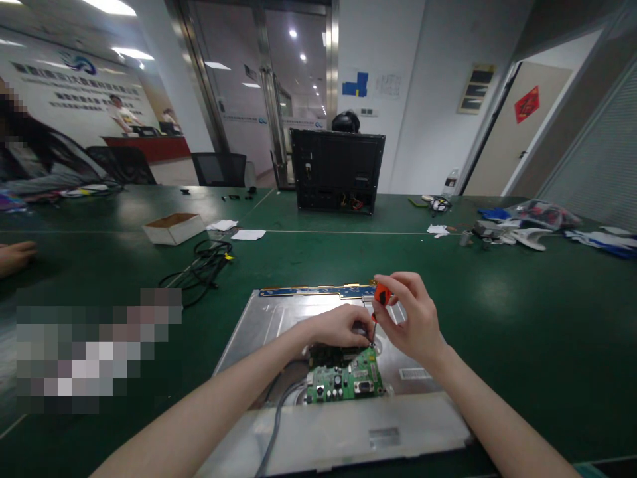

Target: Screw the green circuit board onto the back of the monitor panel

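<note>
My right hand [415, 315] pinches the red and black handle of a screwdriver [382, 294] between thumb and fingers. The screwdriver stands nearly upright, its shaft pointing down at the upper right corner of a green circuit board [343, 384]. My left hand [341, 326] is closed beside the shaft, fingertips at the tip and the board's corner; what they pinch is hidden. The board lies on the silver metal back of a flat display panel [413, 352]. A grey cable [277, 425] runs from the board's left side towards me. Along the panel's far edge lies a narrow blue circuit strip [318, 291].
On the green table [522, 318] are a black cable bundle [202, 269], an open box [173, 229] and papers [249, 234]. A black monitor housing [338, 171] stands at the far edge. Plastic bags [545, 214] lie right. Another person's hand [17, 257] rests at left.
</note>
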Action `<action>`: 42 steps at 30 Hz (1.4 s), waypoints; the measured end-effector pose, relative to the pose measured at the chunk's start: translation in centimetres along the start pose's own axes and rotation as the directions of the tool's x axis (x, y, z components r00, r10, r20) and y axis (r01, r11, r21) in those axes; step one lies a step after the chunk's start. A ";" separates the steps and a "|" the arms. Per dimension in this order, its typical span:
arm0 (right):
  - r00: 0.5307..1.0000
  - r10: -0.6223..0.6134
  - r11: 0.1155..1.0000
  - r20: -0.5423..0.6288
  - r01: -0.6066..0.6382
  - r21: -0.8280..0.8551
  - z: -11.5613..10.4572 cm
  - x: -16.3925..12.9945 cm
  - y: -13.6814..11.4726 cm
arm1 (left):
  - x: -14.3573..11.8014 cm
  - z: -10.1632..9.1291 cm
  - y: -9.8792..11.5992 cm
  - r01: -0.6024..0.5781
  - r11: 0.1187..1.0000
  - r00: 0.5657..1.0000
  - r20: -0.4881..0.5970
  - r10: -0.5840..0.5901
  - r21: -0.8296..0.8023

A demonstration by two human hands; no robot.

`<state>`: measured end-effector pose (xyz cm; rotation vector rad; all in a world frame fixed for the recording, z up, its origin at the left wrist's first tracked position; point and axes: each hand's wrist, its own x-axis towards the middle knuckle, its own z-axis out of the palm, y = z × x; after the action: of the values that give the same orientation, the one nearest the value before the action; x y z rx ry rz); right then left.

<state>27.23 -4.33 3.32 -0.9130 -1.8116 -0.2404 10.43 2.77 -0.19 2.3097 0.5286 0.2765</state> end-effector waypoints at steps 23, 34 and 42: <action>1.000 0.010 0.999 -0.011 -0.010 -0.043 0.1 -0.3 0.6 | 0.0 -0.2 1.0 -0.066 0.995 0.998 0.021 0.065 0.072; 1.000 -0.011 1.000 -0.014 0.011 -0.011 -0.1 0.0 0.3 | 0.1 -0.2 0.9 -0.101 0.989 0.995 0.017 0.099 0.104; 1.000 0.006 1.000 -0.003 -0.006 -0.007 -0.3 0.1 0.1 | -0.1 -0.1 0.9 -0.111 0.987 0.994 0.004 0.112 0.117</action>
<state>27.52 -4.37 3.53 -0.9225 -1.8064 -0.2444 10.58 2.23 0.54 2.4575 0.4273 0.3099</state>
